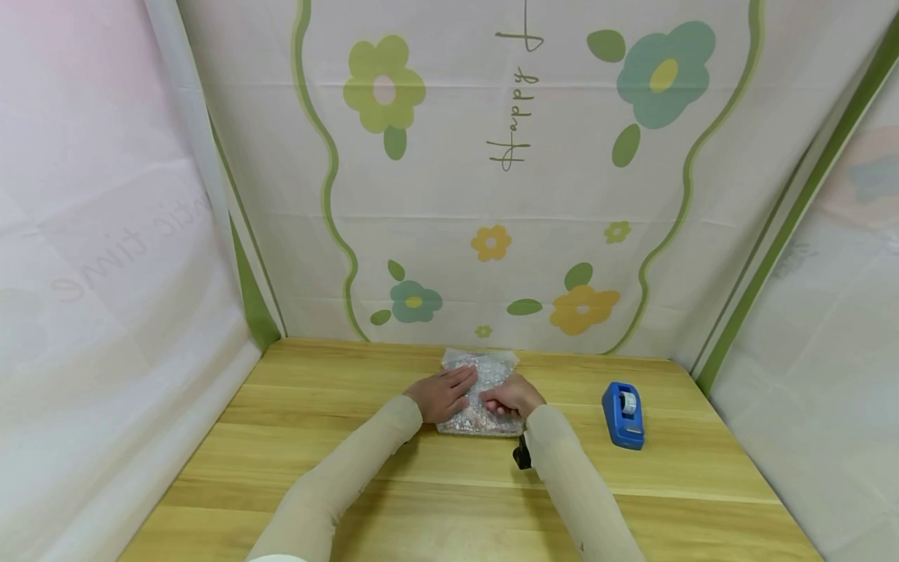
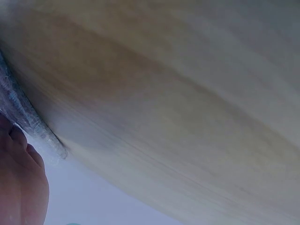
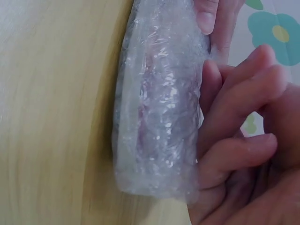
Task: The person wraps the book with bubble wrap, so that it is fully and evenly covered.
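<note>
A flat package in clear bubble wrap (image 1: 469, 422) lies near the table's back edge. My left hand (image 1: 442, 393) rests on its left part with the fingers laid out straight; the left wrist view catches only part of this hand (image 2: 21, 183) beside the wrap's edge (image 2: 33, 122). On the right part of the package presses my right hand (image 1: 514, 396), its fingers curled. Seen from the right wrist, those curled fingers (image 3: 239, 112) touch the bubble wrap (image 3: 159, 117) and hold nothing between them. What is inside shows only as blurred pinkish colour.
A blue tape dispenser (image 1: 623, 421) with a roll of clear tape stands to the right on the wooden table (image 1: 449, 515). Flower-printed fabric (image 1: 449, 187) hangs behind the table, and pale fabric walls (image 1: 112, 257) flank both sides. A small black object (image 1: 522, 454) sits by the right cuff.
</note>
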{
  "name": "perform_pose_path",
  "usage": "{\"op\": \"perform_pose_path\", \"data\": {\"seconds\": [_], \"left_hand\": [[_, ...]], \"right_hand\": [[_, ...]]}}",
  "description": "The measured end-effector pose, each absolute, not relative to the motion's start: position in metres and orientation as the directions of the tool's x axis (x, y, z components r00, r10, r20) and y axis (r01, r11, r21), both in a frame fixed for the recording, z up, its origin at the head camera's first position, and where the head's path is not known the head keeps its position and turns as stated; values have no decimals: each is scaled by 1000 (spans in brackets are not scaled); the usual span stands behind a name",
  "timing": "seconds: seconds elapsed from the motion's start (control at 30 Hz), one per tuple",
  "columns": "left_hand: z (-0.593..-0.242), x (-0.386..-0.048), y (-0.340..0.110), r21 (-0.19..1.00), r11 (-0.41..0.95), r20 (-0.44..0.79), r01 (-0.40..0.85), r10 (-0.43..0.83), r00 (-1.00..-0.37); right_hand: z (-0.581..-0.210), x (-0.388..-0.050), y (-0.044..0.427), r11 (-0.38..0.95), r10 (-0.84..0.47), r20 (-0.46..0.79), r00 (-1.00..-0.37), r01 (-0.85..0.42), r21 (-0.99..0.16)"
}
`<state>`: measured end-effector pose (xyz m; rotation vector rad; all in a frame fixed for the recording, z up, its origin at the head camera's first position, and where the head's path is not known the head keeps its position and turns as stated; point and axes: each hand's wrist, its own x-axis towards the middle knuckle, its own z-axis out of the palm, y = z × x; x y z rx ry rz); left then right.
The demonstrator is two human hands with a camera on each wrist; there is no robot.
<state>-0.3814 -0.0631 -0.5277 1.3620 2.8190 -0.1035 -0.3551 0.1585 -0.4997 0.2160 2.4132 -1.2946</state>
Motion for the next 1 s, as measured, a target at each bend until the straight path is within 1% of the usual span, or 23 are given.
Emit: {"op": "perform_pose_path", "data": {"seconds": [0.2, 0.4, 0.6, 1.0], "left_hand": [[-534, -383, -64, -57, 624, -31, 779, 779, -626], [-527, -378, -64, -40, 620, -18, 784, 784, -621], [-521, -376, -63, -29, 608, -15, 794, 794, -608], [-525, -380, -63, -39, 606, -9, 795, 795, -606]], "right_hand": [[-497, -355, 158, 594, -61, -437, -897, 319, -738], [-493, -354, 159, 600, -74, -457, -886, 326, -730], [-492, -354, 158, 608, -69, -465, -883, 332, -722], [-497, -358, 158, 646, -67, -470, -880, 321, -693]]}}
